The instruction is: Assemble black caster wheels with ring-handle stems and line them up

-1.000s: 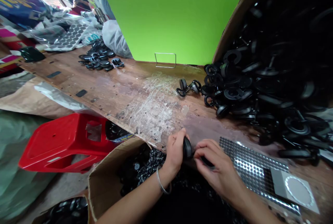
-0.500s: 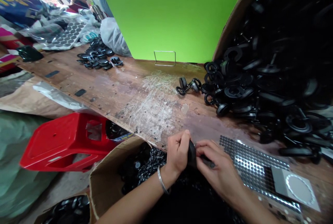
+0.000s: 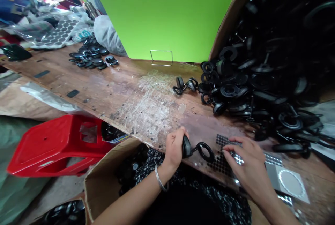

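The left hand was closed on a black plastic ring-and-knob part at the near edge of the worn wooden table. The right hand, fingers spread and holding nothing, rested on the silvery sheet of round stickers (apparently picking one). Peeling needed a fingertip pinch. A heap of black parts crowded the right; open room lay left.

No legible txt anywhere. Printed packaging far left of the bench has yellowish lettering, too blurred/small to read. No readable labels, brands or nos. on any other item in view.
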